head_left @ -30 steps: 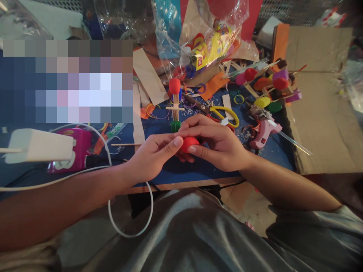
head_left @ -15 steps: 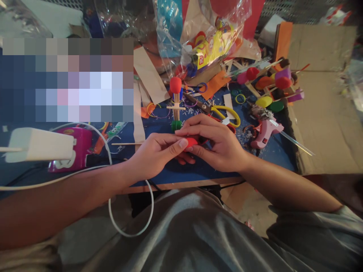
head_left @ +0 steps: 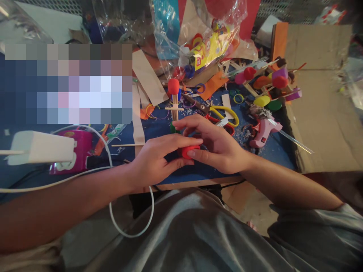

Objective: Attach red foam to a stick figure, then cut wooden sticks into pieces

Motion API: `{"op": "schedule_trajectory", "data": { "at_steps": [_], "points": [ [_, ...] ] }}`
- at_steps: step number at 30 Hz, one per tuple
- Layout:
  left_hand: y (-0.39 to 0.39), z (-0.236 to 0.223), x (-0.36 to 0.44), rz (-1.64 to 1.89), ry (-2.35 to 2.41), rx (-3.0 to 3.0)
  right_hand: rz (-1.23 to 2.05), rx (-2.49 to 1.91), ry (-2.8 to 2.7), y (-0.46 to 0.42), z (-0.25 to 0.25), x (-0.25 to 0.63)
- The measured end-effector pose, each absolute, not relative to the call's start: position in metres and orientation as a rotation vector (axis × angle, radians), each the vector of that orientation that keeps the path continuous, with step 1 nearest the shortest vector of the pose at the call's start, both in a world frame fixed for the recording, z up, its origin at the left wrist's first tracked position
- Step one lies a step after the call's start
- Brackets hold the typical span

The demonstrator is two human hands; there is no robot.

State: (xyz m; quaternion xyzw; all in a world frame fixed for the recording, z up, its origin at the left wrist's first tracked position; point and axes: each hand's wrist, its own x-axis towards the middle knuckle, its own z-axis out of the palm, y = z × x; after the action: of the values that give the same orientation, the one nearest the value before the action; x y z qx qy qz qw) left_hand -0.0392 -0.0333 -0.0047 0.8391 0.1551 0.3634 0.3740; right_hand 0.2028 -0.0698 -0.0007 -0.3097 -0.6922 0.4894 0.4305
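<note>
Between my two hands is a small rounded red piece of what looks like modelling clay [head_left: 190, 152], just above the table's front edge. My left hand [head_left: 159, 155] grips it from the left, thumb below and fingers over the top. From the right, my right hand [head_left: 218, 145] presses its thumb on the piece, with its index finger raised and arched above. Just beyond my fingers stands a stick model [head_left: 175, 109] with a red ball-like top, a thin crosspiece and a green base, which my right fingertips partly cover.
Yellow-handled scissors [head_left: 222, 113] and a pink glue gun [head_left: 265, 132] lie right of the stick model. Farther right are a colourful stick-and-clay model [head_left: 265, 85] and cardboard [head_left: 320, 98]. At left, a white charger [head_left: 42, 147] sits in a magenta socket box [head_left: 85, 145], its cable looping over the edge.
The red piece has shifted slightly down and shows more. My left fingers now stretch across its top, and my right index finger has lifted and arched.
</note>
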Motion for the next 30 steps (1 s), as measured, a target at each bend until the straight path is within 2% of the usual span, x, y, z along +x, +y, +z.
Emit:
{"op": "schedule_trajectory", "data": {
  "at_steps": [4,8,13,22,30],
  "points": [
    [-0.0338,-0.0012,-0.0398,0.885,0.456,2.133,1.278,-0.723,-1.713,-0.0701,-0.0014,0.2040],
    [-0.0353,-0.0013,-0.0385,0.853,0.517,1.855,1.312,-0.632,-1.695,-0.0688,0.0016,0.2054],
    [-0.0355,0.0019,-0.0373,0.791,0.572,1.481,0.936,-0.696,-1.896,-0.0648,0.0035,0.2065],
    [-0.0353,-0.0014,-0.0354,0.787,0.551,1.261,0.522,-0.769,-2.001,-0.0626,-0.0026,0.2064],
    [-0.0363,0.0034,-0.0336,0.661,0.532,1.141,0.487,-0.747,-2.039,-0.0616,-0.0012,0.2071]
  ]
}}
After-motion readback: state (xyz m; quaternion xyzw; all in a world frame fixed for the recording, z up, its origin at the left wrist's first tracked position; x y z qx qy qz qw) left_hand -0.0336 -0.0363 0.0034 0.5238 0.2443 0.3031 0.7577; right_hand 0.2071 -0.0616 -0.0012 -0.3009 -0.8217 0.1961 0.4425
